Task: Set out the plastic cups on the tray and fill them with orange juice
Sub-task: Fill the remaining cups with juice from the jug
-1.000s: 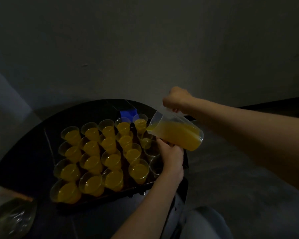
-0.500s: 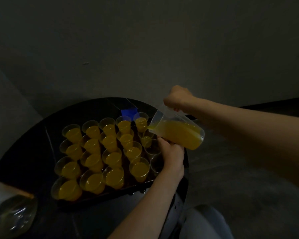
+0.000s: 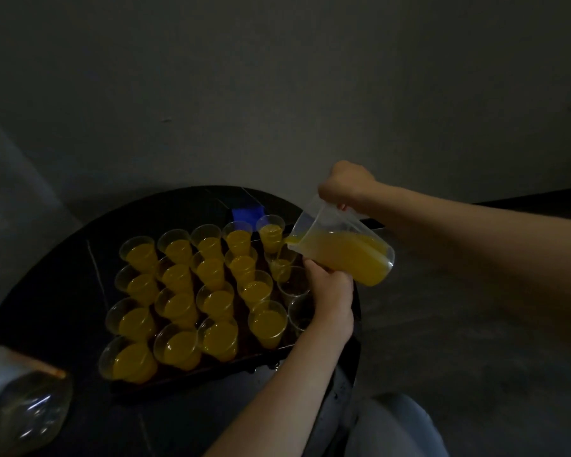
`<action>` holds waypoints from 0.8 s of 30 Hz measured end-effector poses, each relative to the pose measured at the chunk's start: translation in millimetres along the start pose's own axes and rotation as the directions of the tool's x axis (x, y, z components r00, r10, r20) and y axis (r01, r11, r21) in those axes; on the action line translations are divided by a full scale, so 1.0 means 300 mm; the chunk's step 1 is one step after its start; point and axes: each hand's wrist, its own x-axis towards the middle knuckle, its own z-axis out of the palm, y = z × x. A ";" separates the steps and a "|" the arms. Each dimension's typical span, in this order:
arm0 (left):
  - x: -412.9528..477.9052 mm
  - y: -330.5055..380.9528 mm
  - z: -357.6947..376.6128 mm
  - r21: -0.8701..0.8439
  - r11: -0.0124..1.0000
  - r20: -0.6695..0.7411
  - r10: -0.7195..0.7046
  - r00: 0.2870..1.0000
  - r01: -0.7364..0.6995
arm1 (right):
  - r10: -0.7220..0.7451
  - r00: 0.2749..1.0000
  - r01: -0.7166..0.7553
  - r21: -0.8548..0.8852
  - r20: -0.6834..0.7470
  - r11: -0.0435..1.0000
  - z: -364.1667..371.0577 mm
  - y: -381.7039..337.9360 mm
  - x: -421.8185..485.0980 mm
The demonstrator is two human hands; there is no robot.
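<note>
A dark tray (image 3: 211,371) on a round black table (image 3: 47,291) holds several clear plastic cups, most of them full of orange juice (image 3: 178,250). My right hand (image 3: 346,183) grips a clear jug (image 3: 340,255) of juice, tilted left, its spout over a part-filled cup (image 3: 279,267) in the right column. A thin stream runs into that cup. My left hand (image 3: 332,291) curls round this cup from the right, just under the jug. Below it stand two empty cups (image 3: 294,286), partly hidden by my left hand.
A clear plastic bottle (image 3: 20,413) lies at the lower left, close to the camera. A blue object (image 3: 248,213) sits on the table behind the tray. A grey wall rises behind the table. My knee (image 3: 393,427) shows at the bottom.
The jug has tipped a little further and its spout has dropped closer to the part-filled cup. My left hand has stayed at the tray's right side.
</note>
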 end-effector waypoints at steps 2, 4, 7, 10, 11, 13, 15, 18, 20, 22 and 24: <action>-0.001 0.000 0.000 0.006 1.000 -0.010 0.007 1.000 -0.007 | -0.001 1.000 0.001 0.012 0.007 1.000 0.005 0.002 0.003; -0.003 -0.001 0.000 0.010 1.000 -0.016 0.002 1.000 -0.002 | -0.006 1.000 0.006 0.009 0.007 1.000 0.008 0.003 0.002; -0.005 0.001 0.000 0.015 1.000 -0.016 -0.001 1.000 0.001 | -0.013 1.000 0.013 0.019 0.008 1.000 0.007 0.002 0.005; -0.007 0.004 -0.001 0.020 1.000 -0.019 -0.006 1.000 0.006 | -0.003 1.000 0.003 0.012 0.008 1.000 0.008 -0.003 0.007; -0.006 0.004 -0.003 0.019 1.000 -0.018 -0.008 1.000 0.008 | 0.001 1.000 -0.001 0.010 0.005 1.000 0.010 -0.006 0.008; -0.003 0.003 -0.004 0.023 1.000 -0.015 -0.009 1.000 0.009 | 0.001 1.000 -0.001 0.016 0.002 1.000 0.012 -0.010 0.010; 0.003 -0.002 -0.007 0.024 1.000 -0.013 -0.009 1.000 0.009 | -0.002 1.000 0.001 0.019 0.011 1.000 0.012 -0.013 0.010; 0.007 -0.007 -0.004 0.009 1.000 -0.016 -0.007 1.000 0.007 | -0.011 1.000 0.011 -0.003 0.009 1.000 0.007 -0.020 0.008; 0.006 -0.009 -0.003 -0.001 1.000 -0.017 -0.010 1.000 0.010 | -0.010 1.000 0.010 -0.020 0.007 1.000 0.007 -0.024 0.007; 0.006 -0.010 -0.003 0.007 1.000 -0.019 -0.015 1.000 0.015 | -0.008 1.000 0.008 -0.020 0.007 1.000 0.010 -0.025 0.007; 0.004 -0.007 -0.004 0.016 1.000 -0.019 -0.012 1.000 0.012 | -0.004 1.000 0.004 -0.017 0.001 1.000 0.012 -0.024 0.008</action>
